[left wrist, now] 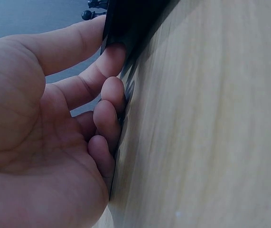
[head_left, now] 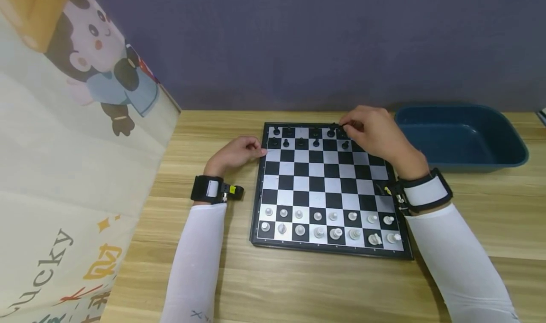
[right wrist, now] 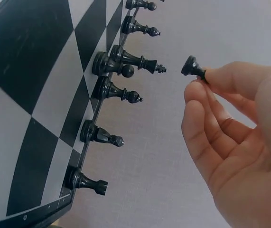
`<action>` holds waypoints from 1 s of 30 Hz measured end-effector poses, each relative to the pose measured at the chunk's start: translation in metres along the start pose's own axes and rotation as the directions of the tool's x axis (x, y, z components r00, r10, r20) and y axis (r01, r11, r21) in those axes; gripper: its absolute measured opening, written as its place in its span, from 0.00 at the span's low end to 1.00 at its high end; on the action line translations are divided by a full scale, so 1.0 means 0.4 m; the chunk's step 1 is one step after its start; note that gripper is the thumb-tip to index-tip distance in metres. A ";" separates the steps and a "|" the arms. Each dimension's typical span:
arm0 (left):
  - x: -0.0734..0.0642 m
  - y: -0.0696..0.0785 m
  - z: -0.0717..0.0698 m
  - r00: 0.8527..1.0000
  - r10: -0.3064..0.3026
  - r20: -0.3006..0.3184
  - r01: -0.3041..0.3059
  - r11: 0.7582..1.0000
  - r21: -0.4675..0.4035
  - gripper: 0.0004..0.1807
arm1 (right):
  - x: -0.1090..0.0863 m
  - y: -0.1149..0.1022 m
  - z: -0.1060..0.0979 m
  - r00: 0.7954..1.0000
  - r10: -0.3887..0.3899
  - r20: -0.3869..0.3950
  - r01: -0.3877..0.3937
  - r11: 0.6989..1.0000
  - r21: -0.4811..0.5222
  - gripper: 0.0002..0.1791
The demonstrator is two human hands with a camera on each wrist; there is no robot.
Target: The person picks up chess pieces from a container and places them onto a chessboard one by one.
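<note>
A black-and-white chessboard (head_left: 298,183) lies on the table. My left hand (head_left: 236,153) grips its left edge, thumb on the rim and fingers curled against the side. Above the board's far right part, my right hand (head_left: 379,133) pinches a small black chess piece (right wrist: 191,66) between thumb and fingers. Its round base faces the board; its head is hidden by the fingers. In the right wrist view a black rook (right wrist: 88,181), a black knight (right wrist: 102,133) and a black king (right wrist: 137,61) stand along the far edge, with a black pawn (right wrist: 111,66) in front of the king.
Two rows of white pieces, including a white pawn (head_left: 317,216), stand on the near side. A dark teal basin (head_left: 473,164) sits right of the board on the wooden table (head_left: 213,124). Behind is a grey-blue partition (head_left: 298,48); a printed cloth (head_left: 64,147) hangs at left.
</note>
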State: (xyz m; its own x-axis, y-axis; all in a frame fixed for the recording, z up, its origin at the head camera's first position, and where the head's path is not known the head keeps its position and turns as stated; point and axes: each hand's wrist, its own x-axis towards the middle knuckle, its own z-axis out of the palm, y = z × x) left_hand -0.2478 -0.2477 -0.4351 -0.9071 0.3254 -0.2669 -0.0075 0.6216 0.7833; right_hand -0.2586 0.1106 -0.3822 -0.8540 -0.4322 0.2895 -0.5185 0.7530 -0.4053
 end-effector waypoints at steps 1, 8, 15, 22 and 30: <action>0.000 0.000 0.000 1.000 -0.001 0.000 0.001 1.000 -0.003 0.12 | 0.001 0.001 0.003 1.000 -0.010 0.003 0.010 1.000 -0.002 0.10; -0.001 0.003 0.000 1.000 -0.008 0.001 0.008 1.000 0.003 0.13 | 0.011 0.005 0.015 0.998 -0.052 0.033 0.052 0.999 -0.011 0.08; 0.000 0.000 0.001 1.000 -0.008 -0.001 0.008 1.000 0.007 0.13 | 0.019 -0.001 0.021 0.995 -0.020 0.102 0.022 1.000 -0.019 0.08; -0.002 -0.001 0.001 1.000 -0.007 -0.005 0.007 1.000 0.011 0.13 | 0.029 0.002 0.039 0.987 0.005 0.163 -0.001 1.000 -0.024 0.07; -0.004 0.002 0.000 1.000 -0.007 -0.003 0.007 1.000 0.007 0.12 | 0.030 0.001 0.053 0.979 0.007 0.205 0.006 0.998 -0.060 0.08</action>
State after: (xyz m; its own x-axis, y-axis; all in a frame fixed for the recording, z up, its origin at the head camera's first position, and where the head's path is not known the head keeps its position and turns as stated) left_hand -0.2465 -0.2478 -0.4342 -0.9085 0.3183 -0.2708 -0.0113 0.6290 0.7773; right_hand -0.2701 0.0953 -0.3973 -0.8482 -0.5197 0.1027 -0.5198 0.7791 -0.3505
